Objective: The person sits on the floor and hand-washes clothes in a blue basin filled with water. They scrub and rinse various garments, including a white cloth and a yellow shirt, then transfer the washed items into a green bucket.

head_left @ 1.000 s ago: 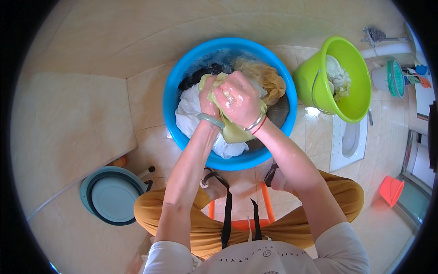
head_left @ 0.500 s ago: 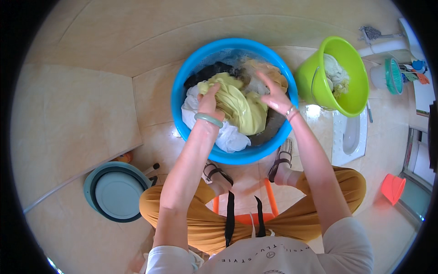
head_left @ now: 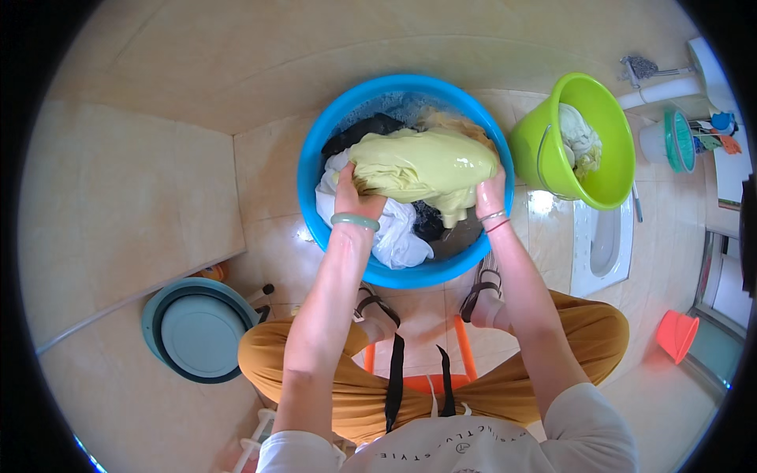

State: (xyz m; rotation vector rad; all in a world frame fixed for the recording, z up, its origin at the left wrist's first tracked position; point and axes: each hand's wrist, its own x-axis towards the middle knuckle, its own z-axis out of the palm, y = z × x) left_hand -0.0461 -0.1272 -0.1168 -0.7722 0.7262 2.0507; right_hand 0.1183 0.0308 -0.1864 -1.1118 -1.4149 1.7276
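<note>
A wet pale-yellow garment (head_left: pixel 422 162) is bunched into a wide bundle above the blue basin (head_left: pixel 406 277). My left hand (head_left: pixel 356 193) is closed on the bundle's left end, fingers partly behind the cloth. At the right end, my right hand (head_left: pixel 490 191) grips the same garment near the basin's rim. Beneath it in the basin lie white cloth (head_left: pixel 398 236), a dark piece (head_left: pixel 369 130) at the far left and a tan piece (head_left: pixel 457 124) at the far right. Murky water (head_left: pixel 461 236) shows at the near right.
A lime-green bucket (head_left: pixel 615 169) with light wet cloth stands right of the basin. Beyond it are a squat toilet (head_left: pixel 603 244) and a small bin (head_left: pixel 678 142). A grey-green collapsible tub (head_left: pixel 203 335) is at the left, a red container (head_left: pixel 676 331) at the far right. Sandals and an orange stool (head_left: pixel 465 347) are below.
Both hands have taken hold of the yellow garment and lifted it into a bundle. My right hand, open before, has closed on its right end. More dark cloth shows beneath.
</note>
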